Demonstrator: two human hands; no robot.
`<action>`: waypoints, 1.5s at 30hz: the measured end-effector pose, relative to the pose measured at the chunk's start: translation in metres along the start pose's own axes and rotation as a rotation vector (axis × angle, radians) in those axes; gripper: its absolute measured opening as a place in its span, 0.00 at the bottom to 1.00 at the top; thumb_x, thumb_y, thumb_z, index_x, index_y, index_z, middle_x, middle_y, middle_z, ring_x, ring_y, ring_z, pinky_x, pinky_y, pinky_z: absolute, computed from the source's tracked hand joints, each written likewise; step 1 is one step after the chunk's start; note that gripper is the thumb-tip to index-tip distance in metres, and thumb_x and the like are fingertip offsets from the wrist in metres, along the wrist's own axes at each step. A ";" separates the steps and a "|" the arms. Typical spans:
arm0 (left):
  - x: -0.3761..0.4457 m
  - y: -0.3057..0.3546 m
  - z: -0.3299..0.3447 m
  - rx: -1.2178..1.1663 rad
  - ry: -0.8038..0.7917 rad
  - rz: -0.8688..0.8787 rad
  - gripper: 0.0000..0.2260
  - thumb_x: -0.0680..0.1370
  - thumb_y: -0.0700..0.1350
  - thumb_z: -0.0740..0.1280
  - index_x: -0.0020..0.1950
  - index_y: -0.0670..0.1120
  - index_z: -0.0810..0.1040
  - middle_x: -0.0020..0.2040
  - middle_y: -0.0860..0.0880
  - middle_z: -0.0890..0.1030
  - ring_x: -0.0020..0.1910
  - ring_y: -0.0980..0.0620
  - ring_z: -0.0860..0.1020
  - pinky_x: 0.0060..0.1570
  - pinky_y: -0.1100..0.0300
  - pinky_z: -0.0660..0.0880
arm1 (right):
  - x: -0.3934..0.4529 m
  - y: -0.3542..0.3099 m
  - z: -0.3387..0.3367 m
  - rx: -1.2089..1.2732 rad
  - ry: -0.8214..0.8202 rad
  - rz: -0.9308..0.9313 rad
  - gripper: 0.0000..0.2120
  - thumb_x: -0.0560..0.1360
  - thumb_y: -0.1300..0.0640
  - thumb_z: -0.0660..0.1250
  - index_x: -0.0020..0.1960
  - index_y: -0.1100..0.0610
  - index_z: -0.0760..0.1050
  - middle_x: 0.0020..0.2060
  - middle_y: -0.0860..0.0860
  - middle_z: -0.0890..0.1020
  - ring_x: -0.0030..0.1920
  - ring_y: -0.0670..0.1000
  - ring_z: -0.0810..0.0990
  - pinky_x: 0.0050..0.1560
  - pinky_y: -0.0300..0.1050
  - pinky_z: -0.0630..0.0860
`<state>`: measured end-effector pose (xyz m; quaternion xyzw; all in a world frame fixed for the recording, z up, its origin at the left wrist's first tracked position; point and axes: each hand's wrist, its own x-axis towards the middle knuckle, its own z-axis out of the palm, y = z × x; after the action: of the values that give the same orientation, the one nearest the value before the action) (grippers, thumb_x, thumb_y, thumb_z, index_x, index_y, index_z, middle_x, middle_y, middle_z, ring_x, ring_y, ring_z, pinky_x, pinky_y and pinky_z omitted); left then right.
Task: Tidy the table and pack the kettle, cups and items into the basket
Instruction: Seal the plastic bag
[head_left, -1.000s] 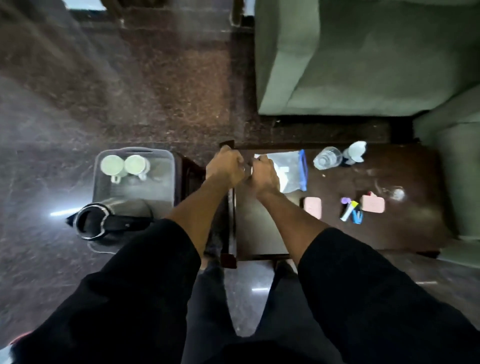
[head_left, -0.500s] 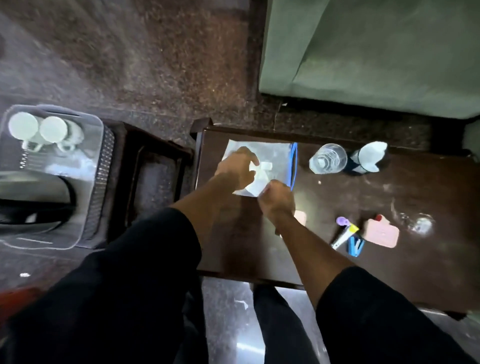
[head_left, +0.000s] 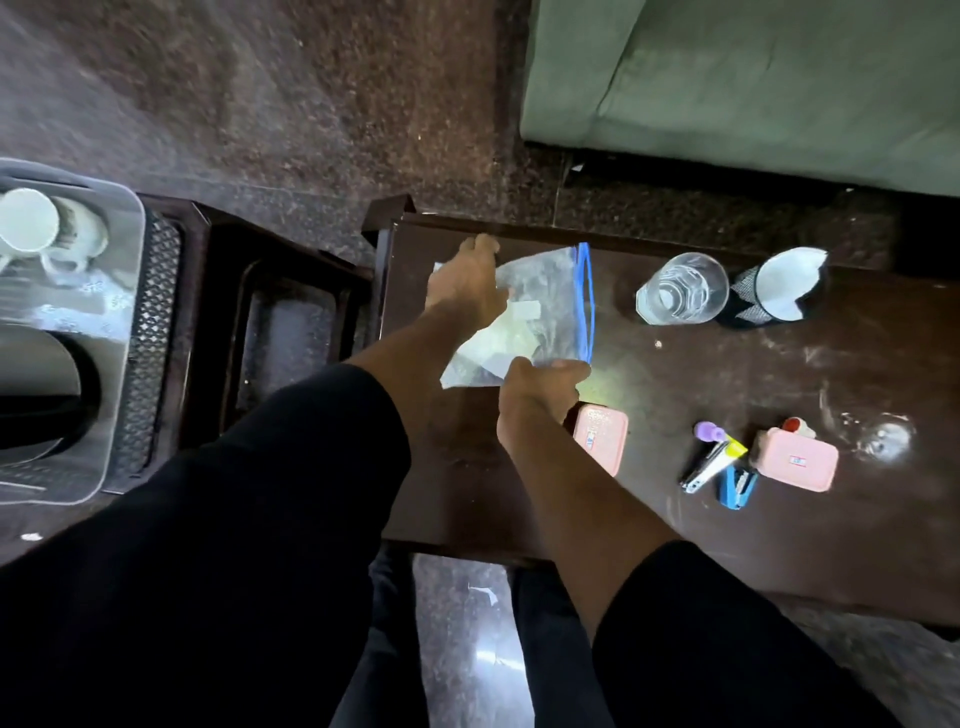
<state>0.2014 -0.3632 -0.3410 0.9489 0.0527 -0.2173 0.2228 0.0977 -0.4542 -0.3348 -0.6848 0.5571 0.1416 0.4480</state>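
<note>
A green upholstered sofa fills the upper right, its base edge running just behind the dark wooden table. The floor is speckled brown stone, polished enough to carry a pale glare near the bottom centre. To the left of the table stands a lower dark wooden stand with a recessed top, possibly a stool or side table; the blur makes it hard to tell.
</note>
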 end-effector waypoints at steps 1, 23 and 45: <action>-0.001 -0.003 -0.002 0.012 -0.012 -0.036 0.23 0.77 0.53 0.73 0.70 0.49 0.74 0.66 0.46 0.76 0.63 0.42 0.80 0.60 0.47 0.77 | -0.001 0.002 0.002 -0.014 -0.003 -0.021 0.19 0.72 0.55 0.69 0.59 0.51 0.65 0.59 0.57 0.75 0.51 0.61 0.80 0.55 0.57 0.81; -0.041 -0.085 -0.023 -0.717 0.028 -0.208 0.24 0.69 0.47 0.84 0.56 0.38 0.79 0.51 0.41 0.87 0.49 0.45 0.86 0.53 0.45 0.83 | 0.004 -0.018 0.018 0.420 -0.077 -0.316 0.15 0.72 0.64 0.76 0.46 0.57 0.68 0.40 0.53 0.72 0.27 0.42 0.77 0.35 0.50 0.85; -0.073 -0.137 -0.018 -0.904 0.175 -0.329 0.20 0.77 0.49 0.76 0.65 0.41 0.78 0.41 0.49 0.80 0.37 0.57 0.78 0.42 0.63 0.77 | 0.013 -0.004 -0.001 0.341 -0.376 -0.292 0.12 0.80 0.73 0.62 0.54 0.62 0.82 0.59 0.57 0.83 0.42 0.51 0.83 0.35 0.36 0.81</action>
<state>0.1154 -0.2333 -0.3494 0.7510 0.3097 -0.1243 0.5698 0.1050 -0.4636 -0.3415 -0.6342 0.3757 0.1042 0.6677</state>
